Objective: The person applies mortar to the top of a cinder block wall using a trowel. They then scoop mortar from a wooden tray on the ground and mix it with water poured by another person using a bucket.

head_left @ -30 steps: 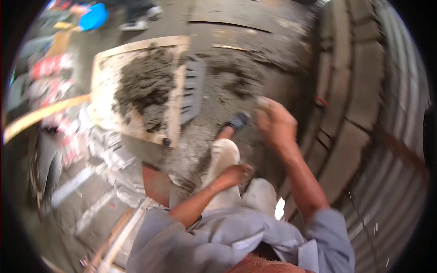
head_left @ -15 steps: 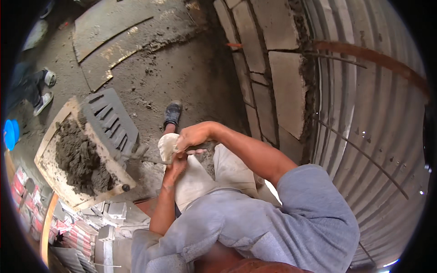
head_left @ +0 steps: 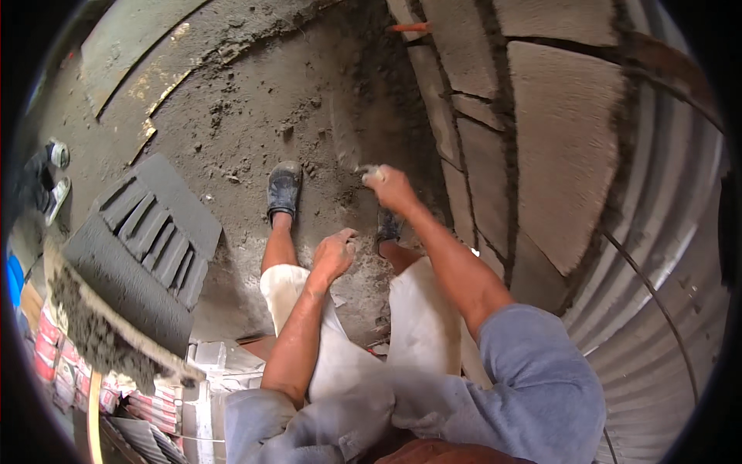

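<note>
My right hand [head_left: 392,189] is closed round the handle of a trowel [head_left: 345,135], held out over the dirt floor beside the block wall. The trowel's blade is smeared by motion and hard to tell from the ground. Above my left knee, my left hand [head_left: 334,255] hangs with its fingers loosely apart and nothing visible in them. To my left a grey hollow concrete block [head_left: 147,232] stands tilted, its row of slots showing. Beside it lies a board [head_left: 127,313] with wet grey mortar [head_left: 97,329] on it.
A concrete block wall [head_left: 560,147] rises close on my right, with corrugated metal sheeting [head_left: 657,255] behind it. Flat sheets [head_left: 131,46] lie at the far left. Another person's shoes [head_left: 57,197] and a blue container [head_left: 14,278] are at the left edge.
My hands, together over my left knee before, have parted. The right hand has moved away and to the right with the trowel. My view has shifted, bringing the block and wall nearer.
</note>
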`<action>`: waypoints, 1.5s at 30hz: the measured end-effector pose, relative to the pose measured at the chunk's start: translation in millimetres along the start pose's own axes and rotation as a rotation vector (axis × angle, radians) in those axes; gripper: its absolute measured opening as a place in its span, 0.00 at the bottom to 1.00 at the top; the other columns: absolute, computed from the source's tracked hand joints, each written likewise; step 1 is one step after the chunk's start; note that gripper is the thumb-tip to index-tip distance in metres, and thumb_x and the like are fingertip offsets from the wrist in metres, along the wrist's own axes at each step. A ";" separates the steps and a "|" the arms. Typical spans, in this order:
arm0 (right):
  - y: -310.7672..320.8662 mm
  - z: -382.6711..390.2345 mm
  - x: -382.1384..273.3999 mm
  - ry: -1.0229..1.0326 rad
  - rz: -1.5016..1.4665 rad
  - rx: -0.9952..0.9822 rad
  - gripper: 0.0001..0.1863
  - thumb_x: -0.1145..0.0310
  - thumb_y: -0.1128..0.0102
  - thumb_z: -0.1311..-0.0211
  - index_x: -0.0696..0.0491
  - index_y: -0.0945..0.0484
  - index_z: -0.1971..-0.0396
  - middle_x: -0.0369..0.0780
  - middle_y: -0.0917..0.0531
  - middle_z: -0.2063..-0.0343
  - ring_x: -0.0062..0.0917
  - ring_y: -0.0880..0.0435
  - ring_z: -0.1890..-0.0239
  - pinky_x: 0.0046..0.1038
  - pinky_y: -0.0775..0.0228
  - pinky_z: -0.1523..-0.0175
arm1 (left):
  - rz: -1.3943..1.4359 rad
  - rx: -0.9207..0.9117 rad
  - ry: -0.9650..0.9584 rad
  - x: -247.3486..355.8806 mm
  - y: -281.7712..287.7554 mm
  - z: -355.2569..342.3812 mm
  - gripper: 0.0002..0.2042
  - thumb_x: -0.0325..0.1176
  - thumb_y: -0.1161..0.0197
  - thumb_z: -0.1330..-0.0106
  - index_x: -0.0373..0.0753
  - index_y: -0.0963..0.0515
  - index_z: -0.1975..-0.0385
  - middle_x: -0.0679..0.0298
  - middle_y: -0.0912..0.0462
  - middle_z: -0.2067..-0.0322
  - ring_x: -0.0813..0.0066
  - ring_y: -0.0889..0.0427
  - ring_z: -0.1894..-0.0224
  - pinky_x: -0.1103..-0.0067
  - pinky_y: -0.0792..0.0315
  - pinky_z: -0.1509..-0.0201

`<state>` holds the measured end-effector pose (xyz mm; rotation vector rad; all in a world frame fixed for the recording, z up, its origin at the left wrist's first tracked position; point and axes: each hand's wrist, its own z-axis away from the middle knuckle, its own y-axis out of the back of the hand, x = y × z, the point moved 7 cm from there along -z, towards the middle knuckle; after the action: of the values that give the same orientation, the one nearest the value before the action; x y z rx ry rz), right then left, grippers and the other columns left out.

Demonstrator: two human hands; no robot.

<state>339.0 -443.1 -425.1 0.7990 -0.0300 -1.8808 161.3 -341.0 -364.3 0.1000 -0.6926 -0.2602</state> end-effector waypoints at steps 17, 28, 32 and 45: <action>-32.9 -110.9 200.2 -0.298 0.298 0.348 0.25 0.49 0.39 0.38 0.54 0.25 0.53 0.52 0.17 0.59 0.49 0.18 0.55 0.43 0.27 0.53 | 0.047 -0.212 0.121 -13.8 3.2 -37.0 0.15 0.30 0.43 0.38 0.40 0.22 0.51 0.47 0.18 0.54 0.44 0.21 0.50 0.60 0.27 0.47; 63.2 -222.8 110.8 -0.218 0.520 0.479 0.21 0.52 0.42 0.35 0.56 0.21 0.57 0.49 0.15 0.61 0.47 0.16 0.56 0.47 0.25 0.52 | 0.113 -0.157 0.037 6.5 17.4 -41.6 0.14 0.27 0.44 0.38 0.38 0.22 0.53 0.46 0.18 0.58 0.44 0.20 0.53 0.62 0.27 0.48; 68.0 -207.4 77.7 -0.257 0.634 0.656 0.21 0.49 0.41 0.39 0.52 0.19 0.61 0.48 0.14 0.66 0.45 0.14 0.61 0.46 0.23 0.56 | 0.098 -0.066 -0.018 6.8 23.6 -43.8 0.15 0.30 0.44 0.38 0.39 0.23 0.51 0.46 0.18 0.57 0.45 0.20 0.52 0.61 0.27 0.47; 90.0 114.2 -276.3 0.491 0.623 0.405 0.15 0.58 0.42 0.34 0.51 0.20 0.55 0.46 0.16 0.62 0.45 0.18 0.59 0.43 0.28 0.53 | 0.357 0.203 -0.076 59.3 133.7 266.1 0.16 0.33 0.46 0.36 0.36 0.24 0.50 0.50 0.18 0.54 0.51 0.19 0.49 0.65 0.28 0.43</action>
<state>415.1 -292.8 -162.2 1.3338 -0.3223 -1.0692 61.4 -229.5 -100.1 0.1580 -0.7971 0.1502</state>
